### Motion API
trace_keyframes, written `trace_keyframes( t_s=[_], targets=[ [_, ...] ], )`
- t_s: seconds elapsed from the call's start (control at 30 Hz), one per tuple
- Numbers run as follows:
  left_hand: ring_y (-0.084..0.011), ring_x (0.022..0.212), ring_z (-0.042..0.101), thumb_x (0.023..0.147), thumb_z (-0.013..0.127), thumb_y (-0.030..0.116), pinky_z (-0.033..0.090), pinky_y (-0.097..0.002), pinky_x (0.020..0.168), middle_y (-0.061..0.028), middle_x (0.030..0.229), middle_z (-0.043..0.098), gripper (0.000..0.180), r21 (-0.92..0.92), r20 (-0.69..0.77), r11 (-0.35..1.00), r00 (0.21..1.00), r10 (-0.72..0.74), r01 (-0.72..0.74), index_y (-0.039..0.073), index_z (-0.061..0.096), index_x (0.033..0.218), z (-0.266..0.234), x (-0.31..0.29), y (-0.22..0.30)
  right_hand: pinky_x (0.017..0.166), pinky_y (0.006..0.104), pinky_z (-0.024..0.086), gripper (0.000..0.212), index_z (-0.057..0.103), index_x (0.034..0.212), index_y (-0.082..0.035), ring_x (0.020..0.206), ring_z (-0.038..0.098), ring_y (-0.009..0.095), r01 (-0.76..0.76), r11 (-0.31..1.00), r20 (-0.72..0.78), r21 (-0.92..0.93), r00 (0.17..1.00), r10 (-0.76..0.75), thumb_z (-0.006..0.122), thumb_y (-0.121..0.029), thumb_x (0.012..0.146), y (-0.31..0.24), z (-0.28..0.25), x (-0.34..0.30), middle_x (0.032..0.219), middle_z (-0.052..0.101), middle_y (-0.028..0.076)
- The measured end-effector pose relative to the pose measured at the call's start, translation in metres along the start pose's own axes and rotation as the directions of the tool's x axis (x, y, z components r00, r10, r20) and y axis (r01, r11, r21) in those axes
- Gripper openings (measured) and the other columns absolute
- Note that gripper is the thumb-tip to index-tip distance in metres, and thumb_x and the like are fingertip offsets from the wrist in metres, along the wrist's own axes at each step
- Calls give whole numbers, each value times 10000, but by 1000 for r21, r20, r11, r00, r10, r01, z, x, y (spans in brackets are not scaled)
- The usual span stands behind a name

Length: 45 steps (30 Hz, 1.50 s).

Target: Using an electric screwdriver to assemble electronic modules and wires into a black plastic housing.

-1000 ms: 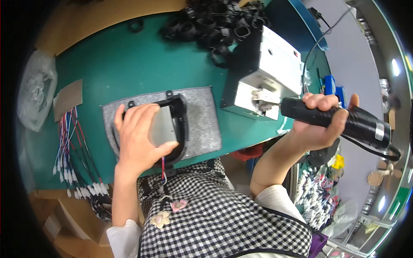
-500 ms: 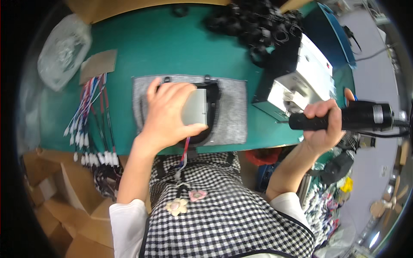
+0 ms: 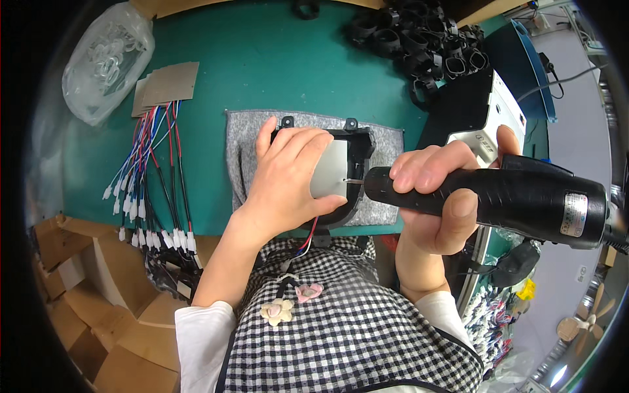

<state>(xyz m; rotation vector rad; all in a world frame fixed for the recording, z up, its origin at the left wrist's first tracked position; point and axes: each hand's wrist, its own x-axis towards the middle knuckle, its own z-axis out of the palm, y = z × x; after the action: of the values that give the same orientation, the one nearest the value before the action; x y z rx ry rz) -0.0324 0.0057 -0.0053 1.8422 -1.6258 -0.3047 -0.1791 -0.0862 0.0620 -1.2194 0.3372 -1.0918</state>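
My left hand [image 3: 285,170] grips a flat grey metal plate [image 3: 333,167], fingers over its far side and thumb at its near edge. The plate sits over a black plastic housing [image 3: 362,147] on a grey cloth [image 3: 386,136]. Red, blue and white wires [image 3: 306,243] come out below the plate toward my apron. My right hand [image 3: 426,229] is wrapped round a black electric screwdriver [image 3: 531,203], held level. Its thin bit [image 3: 354,181] points left and meets the plate's right edge; any screw there is too small to make out.
Several grey plates [image 3: 171,84] with wired white connectors lie at left, beside a clear plastic bag [image 3: 108,62]. Black ring-shaped parts [image 3: 419,46] are heaped at the back. A white and black box machine [image 3: 488,111] and a blue bin [image 3: 524,72] stand at right. Cardboard boxes [image 3: 124,314] are at lower left.
My right hand has brought the screwdriver left, from beside the box machine to the plate's right edge. My left hand still grips the plate. The whole view has shifted a little.
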Motion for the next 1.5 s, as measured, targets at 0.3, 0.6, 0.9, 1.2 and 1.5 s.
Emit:
trace_keyframes(
  t_s=[0.3,0.6,0.9,1.2,1.5],
  targets=[
    [-237,1091,498,487,823,250,168,-492,1071,-71,1133,561,740,-14,11,999,1000,-29,29,43,525,1132,1,-1,-1,591,351,502,760,211,1354,-51,596,569,210,-44,998,366,-49,929,59,696,-267,811,20,-13,26,709,541,88],
    [-230,1074,504,479,823,251,174,-469,1078,-66,1108,567,708,3,2,1000,1000,2,-2,41,544,1095,5,3,2,579,369,495,804,240,1343,-48,609,580,232,15,985,686,173,716,-131,749,-228,747,37,-32,43,718,564,115],
    [-271,1193,390,593,739,408,80,-496,1092,-103,1214,448,769,205,68,979,998,-6,-8,70,427,1209,7,-3,7,588,382,479,445,320,1301,-90,582,545,196,483,834,-119,-267,842,-526,480,-240,914,-56,-112,16,720,540,93],
    [-305,1303,285,619,711,486,47,-526,1095,-123,1316,386,786,253,59,968,998,-12,-3,67,428,1221,2,-10,-10,624,232,453,517,294,1223,94,507,549,146,324,819,-194,-473,869,-456,554,-10,789,-37,-96,18,573,575,86],
    [-334,1359,178,656,603,677,9,-586,1068,-140,1425,285,909,152,-105,985,992,-68,84,84,418,1320,3,-33,-35,498,361,459,651,153,1382,-74,537,529,196,384,905,61,-181,923,-379,519,-324,906,-18,-26,-11,705,501,98]
  ],
)
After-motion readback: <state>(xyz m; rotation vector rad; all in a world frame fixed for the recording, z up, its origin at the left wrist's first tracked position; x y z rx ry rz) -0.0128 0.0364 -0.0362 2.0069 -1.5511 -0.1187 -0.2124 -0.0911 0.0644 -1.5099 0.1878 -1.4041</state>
